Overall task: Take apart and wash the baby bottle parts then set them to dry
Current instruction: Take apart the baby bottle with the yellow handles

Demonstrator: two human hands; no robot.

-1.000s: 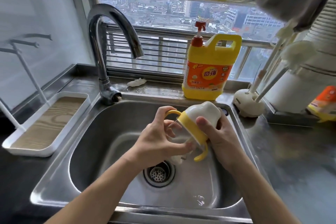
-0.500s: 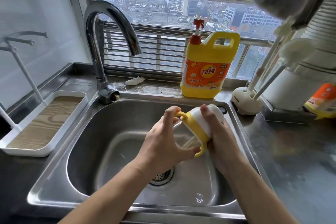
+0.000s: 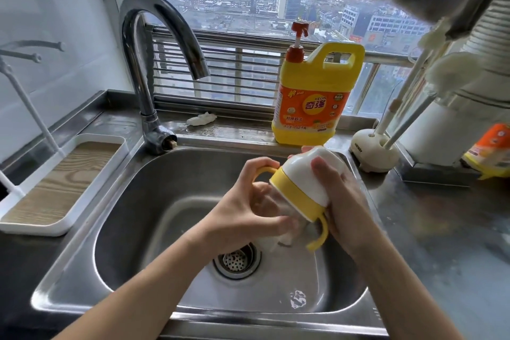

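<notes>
A baby bottle [image 3: 296, 190] with a clear body, a yellow collar with two handles and a white cap is tilted over the steel sink [image 3: 154, 201]. My left hand [image 3: 248, 215] grips the clear body from the left, its fingers curled round the glass. My right hand [image 3: 342, 201] wraps the white cap and collar from the right, thumb across the cap. The bottle's base is partly hidden behind my left fingers. No water runs from the tap [image 3: 154, 44].
A yellow dish-soap jug [image 3: 311, 102] stands on the ledge behind the sink. A white brush holder [image 3: 375, 149] with brushes sits at the right. A white drying tray [image 3: 55, 182] with pegs lies at the left. The drain strainer [image 3: 236, 261] is below the bottle.
Both hands and the bottle have shifted slightly right and up in the sink. My right hand has turned further round the cap; the near handle has swung lower.
</notes>
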